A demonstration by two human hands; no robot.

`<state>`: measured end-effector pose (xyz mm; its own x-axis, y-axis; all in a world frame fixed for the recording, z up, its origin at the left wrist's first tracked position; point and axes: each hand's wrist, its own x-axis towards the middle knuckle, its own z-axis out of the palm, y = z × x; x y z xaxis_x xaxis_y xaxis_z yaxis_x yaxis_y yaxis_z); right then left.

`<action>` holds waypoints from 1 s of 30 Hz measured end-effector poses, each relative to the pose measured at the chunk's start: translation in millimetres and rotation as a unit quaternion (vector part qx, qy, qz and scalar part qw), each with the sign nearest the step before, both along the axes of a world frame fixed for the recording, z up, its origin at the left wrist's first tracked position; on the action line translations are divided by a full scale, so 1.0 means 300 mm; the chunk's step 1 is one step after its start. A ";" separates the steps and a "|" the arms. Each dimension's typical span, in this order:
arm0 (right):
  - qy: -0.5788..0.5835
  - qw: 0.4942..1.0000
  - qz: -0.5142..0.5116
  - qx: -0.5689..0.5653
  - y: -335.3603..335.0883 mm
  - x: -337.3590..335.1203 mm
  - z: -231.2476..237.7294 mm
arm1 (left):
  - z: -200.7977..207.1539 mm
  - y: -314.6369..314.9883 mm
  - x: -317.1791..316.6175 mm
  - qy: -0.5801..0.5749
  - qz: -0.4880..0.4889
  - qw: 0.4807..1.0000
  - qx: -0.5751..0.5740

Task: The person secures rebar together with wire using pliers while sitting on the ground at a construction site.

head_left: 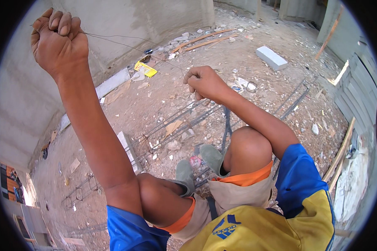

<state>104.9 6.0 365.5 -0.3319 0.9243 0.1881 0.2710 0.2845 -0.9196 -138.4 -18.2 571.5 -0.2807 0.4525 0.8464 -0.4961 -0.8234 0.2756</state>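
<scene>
A thin dark wire (132, 47) runs between my two hands in two strands. My left hand (60, 39), raised high at the upper left, is closed round one end of it, with a short tip poking out past the fingers. My right hand (205, 83) pinches the other end, lower and near the middle of the view. Below the hands, a long steel rebar cage (184, 121) with small square ties lies across the ground. My legs are bent over the cage, and my grey boots (185, 175) are beside its bars.
Rubble and scraps cover the dirt floor. A pale block (271, 57) lies at the upper right, another block (130, 151) by my left knee. Wood strips (207, 40) and a yellow packet (145, 69) lie near the grey wall (142, 19). Corrugated sheets (358, 83) stand at right.
</scene>
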 end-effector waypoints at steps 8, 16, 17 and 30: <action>0.377 0.901 -0.042 -0.212 0.043 0.065 -0.015 | -0.028 0.024 0.019 -0.049 -0.050 0.997 -0.043; 0.448 0.875 -0.092 -0.158 0.093 0.074 -0.047 | -0.047 0.076 0.043 -0.031 -0.206 0.975 -0.081; 0.449 0.875 -0.095 -0.155 0.102 0.073 -0.046 | -0.055 0.082 0.055 -0.036 -0.221 0.970 -0.096; 0.646 0.759 0.008 -0.087 0.116 0.155 -0.035 | -0.081 0.091 0.113 -0.066 -0.260 0.953 -0.140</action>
<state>151.3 40.6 354.9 0.0138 0.9703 0.2414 -0.8898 0.1220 -0.4396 -104.5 9.2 547.1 -0.0527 0.7620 0.6455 -0.8625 -0.3605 0.3551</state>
